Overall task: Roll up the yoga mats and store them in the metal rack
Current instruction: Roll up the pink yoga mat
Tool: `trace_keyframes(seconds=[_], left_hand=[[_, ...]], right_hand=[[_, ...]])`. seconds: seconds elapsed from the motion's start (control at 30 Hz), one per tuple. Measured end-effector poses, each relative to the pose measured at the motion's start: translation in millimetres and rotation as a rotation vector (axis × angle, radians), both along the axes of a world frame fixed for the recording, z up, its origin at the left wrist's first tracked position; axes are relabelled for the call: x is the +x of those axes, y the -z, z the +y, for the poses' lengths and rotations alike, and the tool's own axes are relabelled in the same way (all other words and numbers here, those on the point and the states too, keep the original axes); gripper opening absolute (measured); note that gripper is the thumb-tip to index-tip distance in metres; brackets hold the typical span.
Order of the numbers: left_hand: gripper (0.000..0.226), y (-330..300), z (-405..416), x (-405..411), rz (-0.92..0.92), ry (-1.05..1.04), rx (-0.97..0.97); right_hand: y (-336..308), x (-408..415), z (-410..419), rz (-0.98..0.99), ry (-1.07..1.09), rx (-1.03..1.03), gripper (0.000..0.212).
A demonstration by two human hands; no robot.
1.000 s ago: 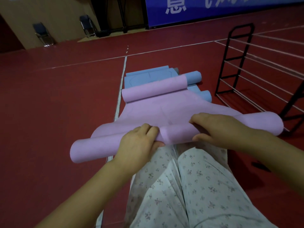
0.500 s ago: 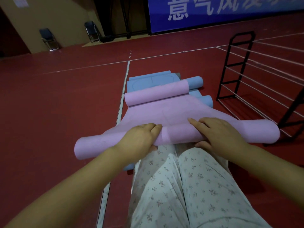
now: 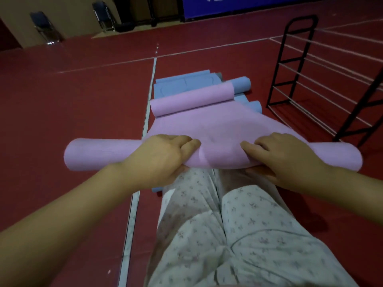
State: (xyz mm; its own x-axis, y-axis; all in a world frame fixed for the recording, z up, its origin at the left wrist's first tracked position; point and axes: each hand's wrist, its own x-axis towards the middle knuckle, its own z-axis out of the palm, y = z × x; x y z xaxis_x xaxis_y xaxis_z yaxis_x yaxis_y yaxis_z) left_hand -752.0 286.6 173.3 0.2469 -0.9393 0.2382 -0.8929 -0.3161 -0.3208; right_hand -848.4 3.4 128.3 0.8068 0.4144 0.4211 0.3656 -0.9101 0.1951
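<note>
A pink yoga mat [image 3: 211, 125] lies stretched out in front of me, its near end wound into a roll [image 3: 97, 154] held above my knees. My left hand [image 3: 163, 156] grips the roll left of its middle, fingers over the top and thumb underneath. My right hand [image 3: 279, 156] grips it right of the middle the same way. The mat's far end curls into a second small roll [image 3: 190, 100]. Blue mats [image 3: 186, 83] lie beneath and beyond it, some rolled [image 3: 241, 84]. The black metal rack [image 3: 310, 79] stands at the right with bare shelves.
Red sports floor [image 3: 72, 110] with a white line [image 3: 148, 104] running toward me on the left. Two folding chairs [image 3: 44, 27] stand by the far wall. A blue banner [image 3: 238, 5] hangs at the back. My patterned trousers [image 3: 238, 235] fill the lower view.
Both hands have turned the near roll onward, so it is thicker and lies farther along the mat. The flat stretch of pink mat is shorter.
</note>
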Motion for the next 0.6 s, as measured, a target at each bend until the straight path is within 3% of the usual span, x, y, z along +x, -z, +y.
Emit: trace_keyframes(seconds=[0.27,0.37,0.47,0.6], left_hand=[[0.055,28,29,-64,0.06,-0.001,-0.025],[0.067,49,32,-74,0.082,-0.037,-0.003],[0.072,55,30,-67,0.166,-0.072,0.017],[0.062,44,27,-41,0.359,-0.082,0.063]], right_hand=[[18,-60,21,0.042,-0.046,0.047,0.045],[31,-70,26,0.061,-0.015,0.071,0.045],[37,-67,25,0.133,0.036,0.109,0.047],[24,-50,16,0.283,0.01,0.176,0.053]])
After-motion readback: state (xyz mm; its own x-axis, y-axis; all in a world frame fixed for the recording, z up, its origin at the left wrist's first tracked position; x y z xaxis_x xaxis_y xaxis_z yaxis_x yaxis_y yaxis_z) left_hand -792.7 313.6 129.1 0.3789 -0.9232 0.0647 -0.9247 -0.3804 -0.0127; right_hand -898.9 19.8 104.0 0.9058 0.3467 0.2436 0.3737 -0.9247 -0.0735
